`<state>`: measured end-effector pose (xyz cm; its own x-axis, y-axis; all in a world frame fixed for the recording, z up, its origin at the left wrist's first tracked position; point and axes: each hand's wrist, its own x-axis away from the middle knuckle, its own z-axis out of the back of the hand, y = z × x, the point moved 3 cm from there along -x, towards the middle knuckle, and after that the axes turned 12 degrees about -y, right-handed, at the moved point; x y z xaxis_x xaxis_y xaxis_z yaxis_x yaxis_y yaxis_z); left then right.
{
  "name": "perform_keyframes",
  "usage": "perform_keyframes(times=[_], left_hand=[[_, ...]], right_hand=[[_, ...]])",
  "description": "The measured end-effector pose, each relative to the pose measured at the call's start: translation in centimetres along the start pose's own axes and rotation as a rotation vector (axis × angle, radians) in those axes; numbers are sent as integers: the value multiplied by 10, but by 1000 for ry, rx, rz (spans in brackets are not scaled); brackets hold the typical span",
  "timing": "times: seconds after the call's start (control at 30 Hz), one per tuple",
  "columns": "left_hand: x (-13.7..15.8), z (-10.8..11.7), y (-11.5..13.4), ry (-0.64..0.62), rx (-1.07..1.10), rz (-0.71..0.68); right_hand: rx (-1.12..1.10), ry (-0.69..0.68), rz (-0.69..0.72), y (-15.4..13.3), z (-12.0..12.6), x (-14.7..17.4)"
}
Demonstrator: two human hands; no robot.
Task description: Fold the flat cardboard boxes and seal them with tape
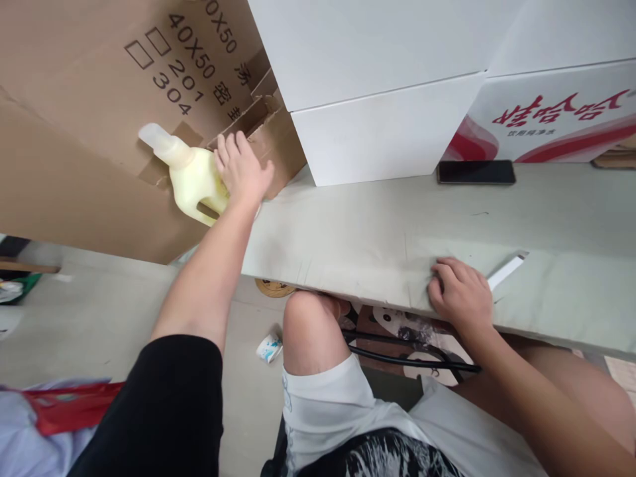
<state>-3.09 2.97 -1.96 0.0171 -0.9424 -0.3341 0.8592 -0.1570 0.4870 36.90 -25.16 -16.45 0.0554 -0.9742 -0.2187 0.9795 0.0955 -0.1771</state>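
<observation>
My left hand (242, 165) reaches to the far left of the table, its fingers stretched and its thumb apart. It overlaps the side of a pale yellow plastic bottle (193, 173) with a clear cap and a moulded handle; whether it touches the bottle I cannot tell. Behind the fingers is a small open cardboard box (281, 149). My right hand (462, 295) rests at the table's front edge with its fingers curled in, and nothing shows in them. A white utility knife (505, 271) lies on the table right beside that hand.
A large printed cardboard carton (99, 132) stands at the left. White boxes (392, 142) line the back of the pale table (358, 232), one with red print. A black phone (477, 172) lies before them. Crumpled white-and-blue packaging (269, 348) is on the floor.
</observation>
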Motion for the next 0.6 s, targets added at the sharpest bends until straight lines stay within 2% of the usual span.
perform_keyframes(times=[0.07,0.13,0.37,0.5,0.6], left_hand=[[-12,6,-6,-54,-20,114],[-15,9,-5,-109,-40,165],[-12,5,11,-77,93,110],[-19,5,16,-68,41,126],[-25,4,30,-60,28,137]], right_hand=[[-9,-12,-8,1,0,0],[-3,-21,-11,1,0,0],[-44,-37,-33,1,0,0],[-47,-40,-40,2,-1,0],[-32,-32,-41,2,-1,0]])
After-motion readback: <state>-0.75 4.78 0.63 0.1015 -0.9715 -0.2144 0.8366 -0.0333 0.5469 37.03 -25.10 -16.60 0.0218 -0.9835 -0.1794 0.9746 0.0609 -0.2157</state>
